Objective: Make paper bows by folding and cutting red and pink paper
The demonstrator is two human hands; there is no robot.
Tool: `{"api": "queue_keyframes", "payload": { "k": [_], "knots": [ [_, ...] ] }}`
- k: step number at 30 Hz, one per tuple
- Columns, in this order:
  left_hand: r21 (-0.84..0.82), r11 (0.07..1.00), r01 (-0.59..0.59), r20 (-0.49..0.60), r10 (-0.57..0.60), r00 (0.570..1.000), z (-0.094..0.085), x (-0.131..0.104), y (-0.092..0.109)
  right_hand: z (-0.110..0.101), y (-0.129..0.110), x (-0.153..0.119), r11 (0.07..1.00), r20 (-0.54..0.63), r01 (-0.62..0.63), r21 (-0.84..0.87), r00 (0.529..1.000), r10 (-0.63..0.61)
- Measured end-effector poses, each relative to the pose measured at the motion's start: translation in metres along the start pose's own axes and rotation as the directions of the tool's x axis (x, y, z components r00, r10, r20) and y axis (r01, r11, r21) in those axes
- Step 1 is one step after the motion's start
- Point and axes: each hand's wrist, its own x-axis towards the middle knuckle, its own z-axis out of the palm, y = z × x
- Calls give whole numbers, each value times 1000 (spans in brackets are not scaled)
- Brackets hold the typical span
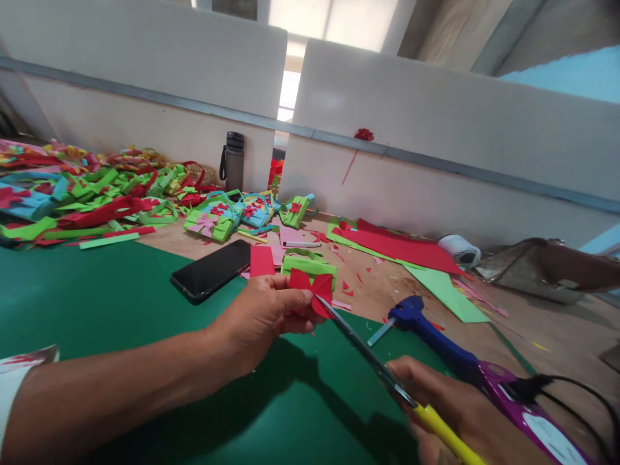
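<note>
Head view: a red paper flower (322,286) is held up over the green mat (121,290), in front of a green paper bag (314,258)
Left hand: the flower's left side is pinched by the left hand (254,323), the thumb laid on the front near the middle and the other fingers (295,323) curled behind, clamped on the paper
Right hand: the scissors (356,342) are gripped by the right hand (450,407), its fingers closed about the yellow handle end
Scissors: the blades are pointed up and to the left, tips set at the flower's middle; whether paper is caught between them cannot be told
Paper feel: almost weightless, by its look, thin and a little springy, easily creased or torn if squeezed hard; slipping seems unlikely with a dry, light pinch
Best hold: the base of a petal, close to the middle for steadiness, with skin kept clear of the steel tips
Scissors feel: firmer and heavier than the paper, best steered from the handle
Bench: a black phone (212,271) is laid left of the flower; a blue and purple glue gun (433,336) lies to the right, and red sheets (397,244) are spread farther back on the bench (371,287)
</note>
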Motion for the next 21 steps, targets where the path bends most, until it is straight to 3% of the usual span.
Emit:
{"api": "queue_keyframes", "payload": {
  "k": [9,13,21],
  "knots": [
    [14,1000,5,18,-6,1000,-2,2,0,0,-6,2,993,31,-78,87,997,76],
    [4,1000,6,16,-6,1000,-2,2,0,-2,-14,8,990,69,-133,38,989,130],
    [13,999,-39,24,39,999,-4,4,2,-4,-3,2,999,60,-47,-23,997,48]
  ]
}}
